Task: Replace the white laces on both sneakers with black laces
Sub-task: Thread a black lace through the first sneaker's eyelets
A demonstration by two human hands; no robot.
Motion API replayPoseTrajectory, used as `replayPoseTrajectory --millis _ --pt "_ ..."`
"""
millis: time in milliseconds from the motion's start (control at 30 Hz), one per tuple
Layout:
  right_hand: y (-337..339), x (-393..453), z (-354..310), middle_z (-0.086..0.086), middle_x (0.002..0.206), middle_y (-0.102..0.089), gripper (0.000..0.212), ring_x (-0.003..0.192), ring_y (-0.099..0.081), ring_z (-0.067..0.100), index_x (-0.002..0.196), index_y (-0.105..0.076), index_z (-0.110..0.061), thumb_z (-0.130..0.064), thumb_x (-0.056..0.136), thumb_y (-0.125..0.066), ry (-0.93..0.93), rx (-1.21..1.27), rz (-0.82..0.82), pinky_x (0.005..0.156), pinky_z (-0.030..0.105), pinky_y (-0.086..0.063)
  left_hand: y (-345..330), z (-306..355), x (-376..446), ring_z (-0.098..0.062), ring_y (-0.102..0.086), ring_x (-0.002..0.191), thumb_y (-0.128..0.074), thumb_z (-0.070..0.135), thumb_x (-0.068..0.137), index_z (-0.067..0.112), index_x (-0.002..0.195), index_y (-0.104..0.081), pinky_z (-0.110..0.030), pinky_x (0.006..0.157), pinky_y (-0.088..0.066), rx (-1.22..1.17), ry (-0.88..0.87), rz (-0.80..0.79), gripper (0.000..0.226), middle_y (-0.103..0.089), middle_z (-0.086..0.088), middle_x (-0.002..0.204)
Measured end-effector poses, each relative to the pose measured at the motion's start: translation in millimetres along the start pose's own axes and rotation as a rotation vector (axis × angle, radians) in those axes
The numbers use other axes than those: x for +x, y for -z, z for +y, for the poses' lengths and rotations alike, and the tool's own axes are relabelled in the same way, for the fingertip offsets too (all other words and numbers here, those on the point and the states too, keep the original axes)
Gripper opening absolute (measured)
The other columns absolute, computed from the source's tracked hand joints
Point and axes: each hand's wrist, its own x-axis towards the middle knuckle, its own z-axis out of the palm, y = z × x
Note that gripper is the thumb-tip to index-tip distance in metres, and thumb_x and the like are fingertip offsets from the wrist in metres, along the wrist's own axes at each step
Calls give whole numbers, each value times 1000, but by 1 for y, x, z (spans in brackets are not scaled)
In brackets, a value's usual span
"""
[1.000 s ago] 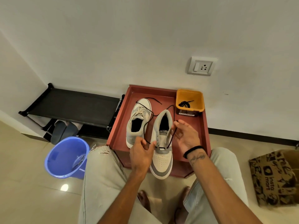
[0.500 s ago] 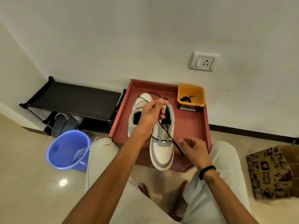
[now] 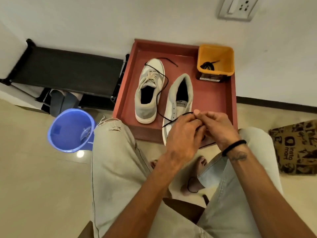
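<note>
Pale ripped trousers (image 3: 113,152) (black wristband (image 3: 234,146)).

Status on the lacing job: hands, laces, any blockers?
Left hand and right hand both pinching the black lace over the right sneaker. Left sneaker still white-laced, black lace draped across it. Spare lace in orange tub. No blockers.

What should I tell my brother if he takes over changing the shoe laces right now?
Left hand and right hand both pinch the black lace over the near sneaker in the red tray.
Done: that sneaker's white lace is off; black lacing has started.
Left: finish it, then swap the far sneaker, which keeps its white lace. Another black lace sits in the orange tub.
</note>
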Motion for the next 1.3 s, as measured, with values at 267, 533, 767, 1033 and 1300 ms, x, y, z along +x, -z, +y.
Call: replayPoseTrajectory --millis 267,533,767,1033,1300 --pt "2 -18 -19 2 91 -79 16 75 -72 9 111 -77 -14 -11 97 -69 314 -48 2 72 25 -59 22 13 0 1 -70 82 -46 45 109 21 103 -76 -21 78 -54 -471 467 50 39 -76 10 86" --pt "0 -43 -22 -2 87 -78 18 75 -72 3 113 -77 -13 -15 96 -72 237 -483 -226 72 18 -57 34 -17 12 -11 -65 72 -45 32 111 15 108 -73 -29 67 -56 -845 589 204 33 -71 0 84" --pt "-19 -33 -24 8 97 -80 22 87 -73 21 112 -77 -9 -25 98 -70 282 -94 -38 75 29 -61 13 -10 -6 -15 -62 66 -42 33 111 15 95 -64 -36 62 -47 -184 239 -49 33 -63 7 74" --pt "-17 -27 -20 14 89 -78 17 76 -73 15 111 -76 -2 -3 94 -70 329 -33 12 71 27 -61 19 -14 -19 -9 -60 61 -44 51 108 21 82 -64 -36 60 -48 -138 173 60 44 -64 7 67" --pt "-17 -22 -21 -6 73 -72 8 55 -59 -2 96 -80 -15 -15 94 -72 439 -288 128 64 21 -52 37 -43 -19 -6 -64 80 -67 33 100 17 110 -70 -34 80 -58 -75 396 208 20 -70 6 91"
